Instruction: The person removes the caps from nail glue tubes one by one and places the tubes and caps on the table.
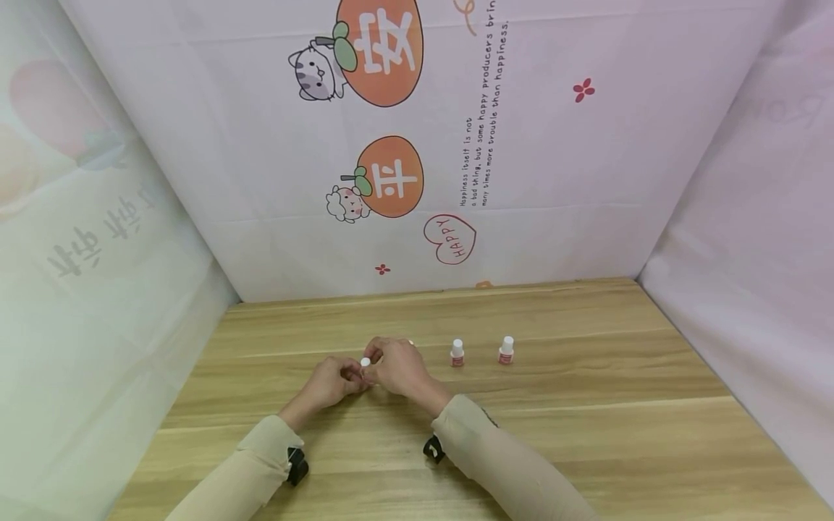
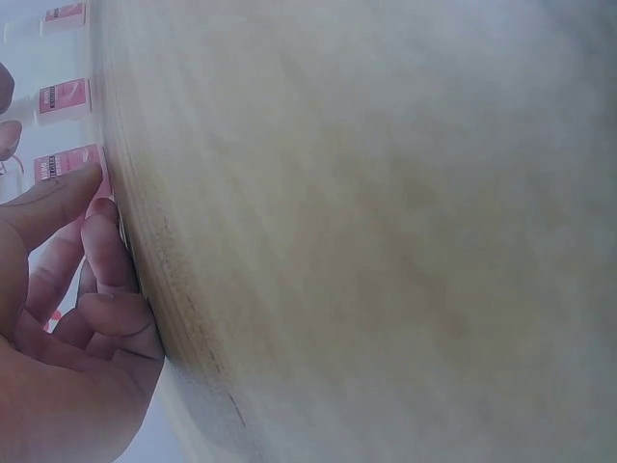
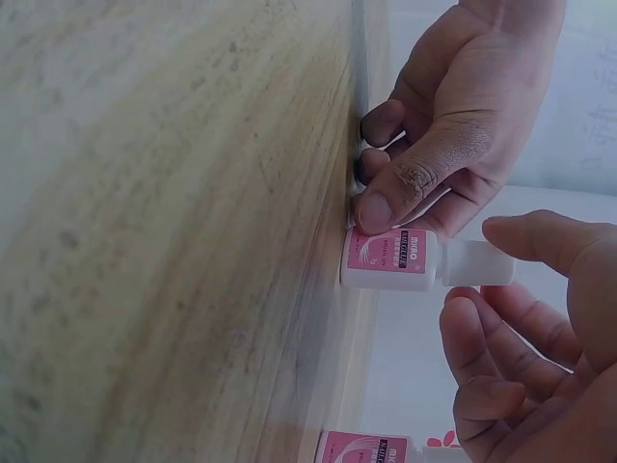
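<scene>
A small white nail glue bottle [image 3: 390,260] with a pink label stands upright on the wooden table between the two hands. My left hand [image 1: 332,380] pinches its labelled body low down, thumb across the label and fingers curled behind. My right hand [image 1: 395,366] has its thumb and fingers on either side of the white cap [image 3: 480,262]. The cap sits on the bottle. From the left wrist, the bottle's pink label [image 2: 69,164] shows beyond the left thumb.
Two similar bottles stand to the right, one nearer [image 1: 457,354] and one farther [image 1: 506,352]. A printed white cloth [image 1: 534,239] rises behind the wooden table [image 1: 586,405], with cloth walls at both sides. A small pale thing [image 1: 411,342] shows just behind the right hand.
</scene>
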### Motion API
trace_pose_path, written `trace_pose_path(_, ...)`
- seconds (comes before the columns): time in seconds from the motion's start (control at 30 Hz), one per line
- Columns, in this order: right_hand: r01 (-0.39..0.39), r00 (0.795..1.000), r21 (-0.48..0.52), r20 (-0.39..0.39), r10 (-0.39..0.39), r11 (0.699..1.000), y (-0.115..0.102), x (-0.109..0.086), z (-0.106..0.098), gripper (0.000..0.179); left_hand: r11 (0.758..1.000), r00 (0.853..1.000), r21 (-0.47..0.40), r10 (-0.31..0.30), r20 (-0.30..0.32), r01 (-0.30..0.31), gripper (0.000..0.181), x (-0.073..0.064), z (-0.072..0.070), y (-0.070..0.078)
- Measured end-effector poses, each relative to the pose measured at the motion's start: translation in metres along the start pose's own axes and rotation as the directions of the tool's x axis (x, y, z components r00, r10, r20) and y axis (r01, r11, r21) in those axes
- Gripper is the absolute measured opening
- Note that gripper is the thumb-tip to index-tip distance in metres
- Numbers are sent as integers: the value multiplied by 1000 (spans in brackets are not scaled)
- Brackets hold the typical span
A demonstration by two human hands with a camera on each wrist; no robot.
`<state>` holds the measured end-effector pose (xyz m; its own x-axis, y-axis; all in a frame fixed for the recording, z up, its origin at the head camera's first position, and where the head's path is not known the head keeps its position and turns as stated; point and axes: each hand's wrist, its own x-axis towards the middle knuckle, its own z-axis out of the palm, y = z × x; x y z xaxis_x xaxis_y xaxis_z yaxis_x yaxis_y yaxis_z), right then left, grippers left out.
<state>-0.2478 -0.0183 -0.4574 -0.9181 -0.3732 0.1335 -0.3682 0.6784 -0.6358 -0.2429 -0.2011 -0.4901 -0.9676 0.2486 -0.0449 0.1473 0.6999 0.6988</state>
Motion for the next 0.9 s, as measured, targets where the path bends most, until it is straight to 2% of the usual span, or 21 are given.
trace_pose_path(0.27, 19, 1000, -25, -10, -19, 1000, 0, -1, 0, 11, 1000, 1000, -11, -8, -1, 8, 10, -1, 1, 1)
trace_pose_path(0.4, 19, 1000, -35, -15, -19, 999, 0, -1, 0, 12, 1000, 1000, -10, 11, -1, -11, 9, -2, 0, 1)
trace_pose_path(0.9, 25, 999, -21, -22, -26, 999, 1, 0, 1, 12, 1000, 1000, -7, 0, 3, 0, 9, 0, 0, -1)
